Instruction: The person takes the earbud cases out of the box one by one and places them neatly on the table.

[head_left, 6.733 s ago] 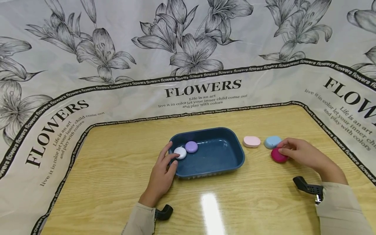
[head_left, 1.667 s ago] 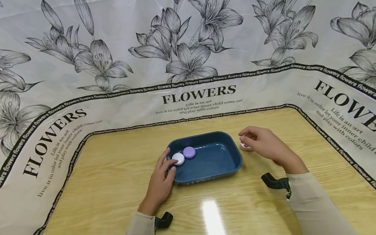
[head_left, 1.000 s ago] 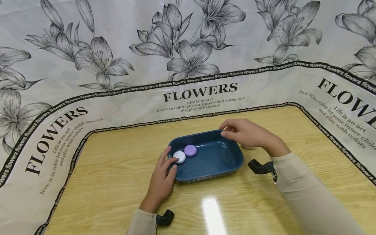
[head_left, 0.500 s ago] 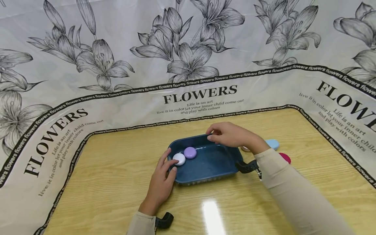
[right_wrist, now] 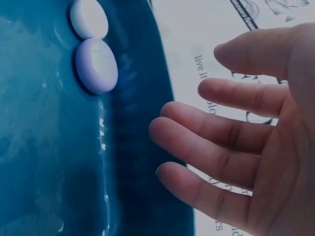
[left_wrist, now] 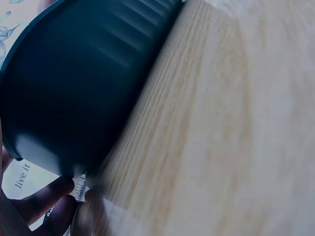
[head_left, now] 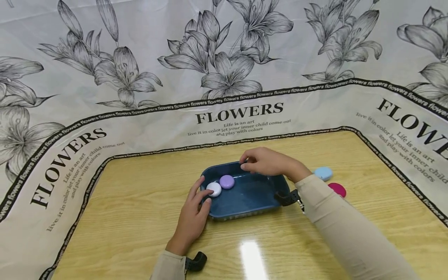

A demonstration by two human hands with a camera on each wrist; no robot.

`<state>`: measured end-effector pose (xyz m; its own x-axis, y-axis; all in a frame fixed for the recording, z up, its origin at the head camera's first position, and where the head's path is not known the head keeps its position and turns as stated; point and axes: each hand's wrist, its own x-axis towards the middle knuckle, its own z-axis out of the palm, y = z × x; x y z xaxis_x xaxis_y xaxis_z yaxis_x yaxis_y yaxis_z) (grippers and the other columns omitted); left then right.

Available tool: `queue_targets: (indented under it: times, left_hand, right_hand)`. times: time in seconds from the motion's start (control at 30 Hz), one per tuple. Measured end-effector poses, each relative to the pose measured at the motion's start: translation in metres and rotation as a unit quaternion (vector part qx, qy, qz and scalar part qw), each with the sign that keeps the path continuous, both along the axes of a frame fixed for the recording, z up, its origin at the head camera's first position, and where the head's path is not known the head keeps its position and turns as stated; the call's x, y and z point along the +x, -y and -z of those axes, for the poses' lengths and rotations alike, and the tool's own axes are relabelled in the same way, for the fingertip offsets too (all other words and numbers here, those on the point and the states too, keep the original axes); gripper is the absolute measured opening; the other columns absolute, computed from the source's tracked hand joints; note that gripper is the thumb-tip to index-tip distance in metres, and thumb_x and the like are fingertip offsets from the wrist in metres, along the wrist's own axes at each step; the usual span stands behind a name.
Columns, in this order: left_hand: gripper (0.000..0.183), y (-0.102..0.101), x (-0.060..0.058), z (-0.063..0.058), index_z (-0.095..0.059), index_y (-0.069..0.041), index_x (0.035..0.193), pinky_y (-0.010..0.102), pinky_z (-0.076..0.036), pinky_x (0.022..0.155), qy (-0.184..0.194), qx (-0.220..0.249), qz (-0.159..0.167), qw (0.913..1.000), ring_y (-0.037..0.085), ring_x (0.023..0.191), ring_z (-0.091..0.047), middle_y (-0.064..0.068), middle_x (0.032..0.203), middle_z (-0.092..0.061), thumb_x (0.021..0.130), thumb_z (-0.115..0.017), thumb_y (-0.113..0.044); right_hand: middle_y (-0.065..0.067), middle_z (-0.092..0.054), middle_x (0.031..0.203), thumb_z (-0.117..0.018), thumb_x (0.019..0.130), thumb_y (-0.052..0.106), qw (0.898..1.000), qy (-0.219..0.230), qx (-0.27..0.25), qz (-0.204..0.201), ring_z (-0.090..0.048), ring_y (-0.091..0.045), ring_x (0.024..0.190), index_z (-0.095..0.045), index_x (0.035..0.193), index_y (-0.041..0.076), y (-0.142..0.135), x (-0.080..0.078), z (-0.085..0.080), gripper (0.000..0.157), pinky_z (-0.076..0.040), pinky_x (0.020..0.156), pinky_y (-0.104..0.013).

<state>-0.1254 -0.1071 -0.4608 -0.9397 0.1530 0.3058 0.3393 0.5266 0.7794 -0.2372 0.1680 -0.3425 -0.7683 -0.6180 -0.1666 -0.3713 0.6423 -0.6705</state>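
Observation:
A dark-blue rectangular basin [head_left: 245, 212] stands on the table. In its left end lie a white smooth disc [head_left: 214, 189] and a lavender disc [head_left: 227, 182], side by side. My left hand [head_left: 190, 216] grips the basin's left end, with one fingertip over the rim at the white disc. Above the far rim hovers my right hand [head_left: 267, 161]. The right wrist view shows the fingers [right_wrist: 197, 147] loosely bent and spread, holding nothing.
Right of the basin, a light-blue oval piece [head_left: 323, 173] and a crimson disc [head_left: 337, 190] lie on the wooden table [head_left: 133, 202], partly beside my right sleeve. Behind rises a white flower-printed cloth [head_left: 140, 128].
My right hand has moved left, from the crimson disc past the pink oval piece to above the basin's far rim. The pink piece is now hidden by my arm. My left hand stays put.

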Motion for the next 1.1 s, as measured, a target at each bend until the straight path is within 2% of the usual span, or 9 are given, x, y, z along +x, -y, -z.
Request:
queue_targets:
  times: [0.27,0.43,0.57,0.7,0.83,1.1]
  left_hand:
    - [0.024,0.004,-0.001,0.000,-0.068,-0.016,0.124,0.051,-0.043,0.102,-0.006,0.000,-0.001,1.0000,0.017,0.143,-0.036,-0.011,0.161,-0.029,0.104,-0.054,-0.019]
    - [0.024,0.003,0.000,0.002,-0.068,-0.016,0.124,0.051,-0.045,0.098,-0.008,0.004,-0.002,1.0000,0.019,0.142,-0.039,-0.010,0.161,-0.030,0.103,-0.055,-0.017]
    - [0.025,0.002,-0.002,0.002,-0.067,-0.016,0.125,0.050,-0.044,0.099,-0.009,0.005,0.005,0.9999,0.019,0.143,-0.037,-0.008,0.161,-0.030,0.104,-0.054,-0.018]
    - [0.025,0.002,-0.001,0.001,-0.067,-0.015,0.125,0.051,-0.045,0.097,-0.012,0.004,0.007,0.9999,0.022,0.141,-0.040,-0.007,0.161,-0.030,0.104,-0.053,-0.019]
    - [0.025,0.004,0.000,-0.001,-0.067,-0.016,0.125,0.051,-0.045,0.096,-0.012,0.004,0.002,0.9999,0.023,0.141,-0.041,-0.008,0.161,-0.030,0.104,-0.053,-0.020]
    - [0.025,0.001,-0.001,-0.001,-0.068,-0.015,0.125,0.052,-0.044,0.097,-0.012,0.011,0.010,0.9998,0.023,0.140,-0.042,-0.008,0.161,-0.030,0.103,-0.055,-0.018]
  right_hand:
    - [0.001,-0.069,0.086,-0.058,0.102,0.021,0.999,0.001,0.023,-0.033,-0.066,-0.015,0.079,-0.063,0.128,0.002,0.017,-0.008,0.005,0.033,-0.050,0.077,-0.037]
    - [0.001,-0.069,0.085,-0.059,0.102,0.022,0.998,-0.005,0.046,-0.051,-0.065,-0.016,0.077,-0.064,0.126,0.000,0.025,-0.010,0.005,0.033,-0.050,0.073,-0.034]
    - [-0.002,-0.071,0.096,-0.060,0.101,0.024,0.995,-0.025,0.076,-0.061,-0.064,-0.014,0.082,-0.066,0.125,0.001,0.031,-0.010,0.004,0.034,-0.051,0.077,-0.035]
    - [-0.005,-0.069,0.114,-0.060,0.100,0.027,0.988,-0.048,0.121,-0.081,-0.064,-0.015,0.098,-0.066,0.128,0.002,0.041,-0.010,0.005,0.038,-0.050,0.090,-0.039]
    - [-0.008,-0.067,0.124,-0.059,0.100,0.029,0.981,-0.047,0.158,-0.098,-0.063,-0.019,0.110,-0.063,0.133,0.002,0.053,-0.011,0.001,0.043,-0.048,0.097,-0.041]
    - [-0.011,-0.066,0.124,-0.060,0.099,0.027,0.973,-0.053,0.193,-0.112,-0.063,-0.020,0.108,-0.061,0.135,0.001,0.062,-0.010,-0.001,0.044,-0.047,0.097,-0.041]
